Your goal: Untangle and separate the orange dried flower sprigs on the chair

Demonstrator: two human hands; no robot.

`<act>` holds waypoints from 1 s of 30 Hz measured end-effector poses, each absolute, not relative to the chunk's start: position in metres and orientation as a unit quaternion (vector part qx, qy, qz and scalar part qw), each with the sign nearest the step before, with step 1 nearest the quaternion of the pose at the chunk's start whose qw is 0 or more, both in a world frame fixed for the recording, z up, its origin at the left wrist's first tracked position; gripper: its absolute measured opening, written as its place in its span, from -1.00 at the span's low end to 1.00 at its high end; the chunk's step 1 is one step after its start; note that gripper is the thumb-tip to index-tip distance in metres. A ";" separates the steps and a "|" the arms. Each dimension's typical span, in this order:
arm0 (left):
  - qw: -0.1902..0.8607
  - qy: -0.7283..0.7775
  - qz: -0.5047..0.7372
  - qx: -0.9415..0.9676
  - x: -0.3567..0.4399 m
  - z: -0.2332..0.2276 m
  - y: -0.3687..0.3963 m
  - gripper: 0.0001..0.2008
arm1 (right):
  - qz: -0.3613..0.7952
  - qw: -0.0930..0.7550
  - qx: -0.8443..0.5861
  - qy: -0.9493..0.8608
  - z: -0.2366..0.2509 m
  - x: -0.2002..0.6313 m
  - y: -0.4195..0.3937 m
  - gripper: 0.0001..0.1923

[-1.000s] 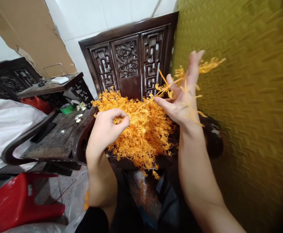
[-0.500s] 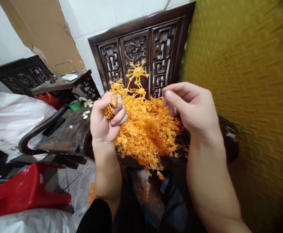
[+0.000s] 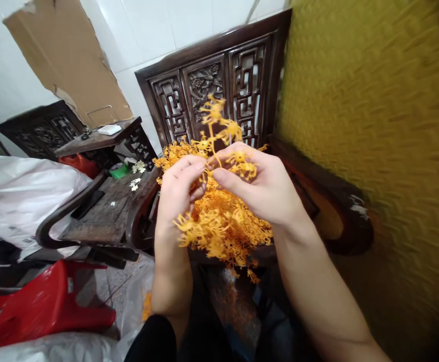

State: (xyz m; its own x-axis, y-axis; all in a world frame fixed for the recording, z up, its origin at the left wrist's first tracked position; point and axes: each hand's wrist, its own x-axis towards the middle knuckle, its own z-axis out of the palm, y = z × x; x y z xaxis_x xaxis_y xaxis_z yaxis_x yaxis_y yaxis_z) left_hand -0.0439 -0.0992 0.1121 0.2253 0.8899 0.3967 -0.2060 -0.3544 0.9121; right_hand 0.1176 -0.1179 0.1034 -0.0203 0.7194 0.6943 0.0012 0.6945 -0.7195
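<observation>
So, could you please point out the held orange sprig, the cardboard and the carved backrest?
Orange sprig (image 3: 230, 130), head view, on an upper cluster.
Cardboard (image 3: 69, 60), head view, on the sheet's middle.
Carved backrest (image 3: 206, 83), head view, on its middle panel.

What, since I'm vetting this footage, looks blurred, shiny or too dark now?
Head view: the raised orange, branching, plastic-looking sprig is softly blurred; head view: pale glints show on the dark brown carved wooden chair back; head view: the yellow-green textured panel darkens toward the far right edge.
</observation>
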 end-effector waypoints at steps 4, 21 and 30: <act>0.383 0.322 0.522 0.691 -0.040 0.106 -0.102 -0.76 | 0.274 0.680 -0.293 -0.614 0.103 0.115 -0.115 -0.69; 0.246 0.342 0.571 0.704 -0.034 0.108 -0.117 -0.89 | 0.182 0.671 -0.372 -0.616 0.100 0.138 -0.106 -0.76; 0.120 0.248 0.503 0.819 -0.029 0.109 -0.110 -0.46 | -0.039 0.519 -0.357 -0.776 0.095 0.138 -0.108 -0.81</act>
State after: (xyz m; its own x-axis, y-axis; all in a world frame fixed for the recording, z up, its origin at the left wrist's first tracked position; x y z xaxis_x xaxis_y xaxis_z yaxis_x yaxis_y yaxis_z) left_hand -0.0289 -0.1097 0.1087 0.3700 0.5275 0.7648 0.2861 -0.8479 0.4463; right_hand 0.1379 -0.1085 0.0953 -0.2061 0.5125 0.8336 0.5942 0.7424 -0.3095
